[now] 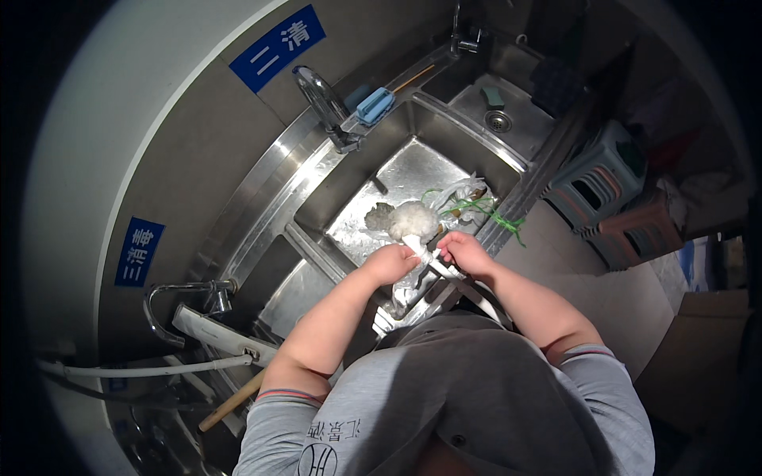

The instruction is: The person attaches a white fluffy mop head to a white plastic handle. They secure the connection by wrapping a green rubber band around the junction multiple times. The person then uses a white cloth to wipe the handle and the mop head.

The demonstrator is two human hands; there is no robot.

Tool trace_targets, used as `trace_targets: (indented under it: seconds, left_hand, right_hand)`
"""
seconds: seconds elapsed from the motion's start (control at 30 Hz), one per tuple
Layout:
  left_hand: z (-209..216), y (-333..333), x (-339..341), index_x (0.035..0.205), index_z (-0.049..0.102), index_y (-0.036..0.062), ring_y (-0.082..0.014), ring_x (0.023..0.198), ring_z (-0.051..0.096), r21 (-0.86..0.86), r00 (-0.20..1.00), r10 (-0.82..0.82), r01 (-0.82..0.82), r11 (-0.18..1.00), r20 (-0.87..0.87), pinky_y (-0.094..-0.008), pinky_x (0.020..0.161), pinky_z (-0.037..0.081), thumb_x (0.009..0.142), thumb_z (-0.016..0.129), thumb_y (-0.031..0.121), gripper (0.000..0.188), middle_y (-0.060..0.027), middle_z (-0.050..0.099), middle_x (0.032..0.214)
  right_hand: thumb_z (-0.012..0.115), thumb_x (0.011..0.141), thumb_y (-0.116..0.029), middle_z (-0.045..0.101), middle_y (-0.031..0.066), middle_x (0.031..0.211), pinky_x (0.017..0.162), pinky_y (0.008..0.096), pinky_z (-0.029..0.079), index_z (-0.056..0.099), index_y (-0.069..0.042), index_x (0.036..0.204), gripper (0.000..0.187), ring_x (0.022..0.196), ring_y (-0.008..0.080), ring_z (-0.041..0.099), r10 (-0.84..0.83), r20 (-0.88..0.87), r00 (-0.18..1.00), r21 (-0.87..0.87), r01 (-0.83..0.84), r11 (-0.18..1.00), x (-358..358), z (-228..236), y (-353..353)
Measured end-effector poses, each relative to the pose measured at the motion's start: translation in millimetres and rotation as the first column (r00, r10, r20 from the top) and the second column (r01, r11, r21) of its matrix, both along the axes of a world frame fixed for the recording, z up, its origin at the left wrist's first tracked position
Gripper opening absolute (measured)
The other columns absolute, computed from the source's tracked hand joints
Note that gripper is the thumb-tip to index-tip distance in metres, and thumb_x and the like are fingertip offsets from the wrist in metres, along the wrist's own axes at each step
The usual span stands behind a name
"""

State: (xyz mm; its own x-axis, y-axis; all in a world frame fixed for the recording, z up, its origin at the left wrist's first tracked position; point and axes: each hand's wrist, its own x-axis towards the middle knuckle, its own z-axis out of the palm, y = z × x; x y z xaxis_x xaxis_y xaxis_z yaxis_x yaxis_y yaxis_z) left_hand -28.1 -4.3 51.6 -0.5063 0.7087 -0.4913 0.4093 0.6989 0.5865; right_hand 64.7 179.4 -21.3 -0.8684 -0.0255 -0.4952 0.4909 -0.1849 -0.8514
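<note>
A shaggy, rounded white head (414,220) hangs over the middle sink (429,159), joined to a white stem (432,262) that slants back toward my body. I cannot tell whether it is a brush or a mop. My left hand (393,263) is closed on the stem just below that head. To its right my right hand (467,252) has its fingers curled in beside the stem; what they pinch, if anything, is too small to make out. A greyish tuft (381,216) shows beside the white head, and crumpled clear plastic (464,194) with green string (502,220) lies at the sink's right side.
A tall curved faucet (321,99) rises behind the middle sink, near a blue plastic holder (375,105). The far right sink holds a green sponge (492,97). At left is another faucet (186,289) with a pale hose (143,367). Stacked plastic stools (603,186) stand on the right floor.
</note>
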Motion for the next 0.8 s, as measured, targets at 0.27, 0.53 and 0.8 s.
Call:
trace_targets:
  seconds: [0.27,0.53,0.8]
  left_hand:
    - [21,-3,10,0.095,0.064,0.0212,-0.0279,0.076,0.06,-0.003,0.994,-0.038,0.038,0.999,-0.102,-0.0354,0.067,0.047,0.083,0.05,0.039,0.025,-0.0099,0.063,0.081]
    - [31,0,23,0.074,0.061,0.0119,-0.0297,0.064,0.06,0.014,0.914,-0.029,0.038,0.999,-0.404,-0.0407,0.057,0.047,0.083,0.05,0.038,0.03,-0.0106,0.062,0.069]
    - [14,3,30,0.074,0.061,0.0066,-0.0354,0.069,0.058,-0.003,0.946,0.235,-0.241,0.97,-0.222,-0.0433,0.062,0.045,0.084,0.048,0.042,0.039,-0.0184,0.06,0.072]
  right_hand:
    - [0.052,0.079,-0.005,0.06,0.0127,0.091,0.052,0.0245,0.049,0.049,-0.001,0.102,0.024,0.065,0.0163,0.06,0.455,0.279,0.846,-0.618,-0.204,0.759,-18,8,-9]
    - [0.059,0.078,-0.028,0.062,0.0087,0.071,0.043,0.0295,0.04,0.062,-0.009,0.086,0.02,0.053,0.0153,0.054,0.407,0.114,0.906,-0.301,-0.358,0.884,-41,-50,-20]
    - [0.051,0.072,-0.025,0.061,0.0194,0.075,0.069,0.0422,0.046,0.062,0.0,0.085,0.03,0.072,0.035,0.059,0.228,-0.071,0.971,0.718,-0.108,0.687,-29,56,-16]
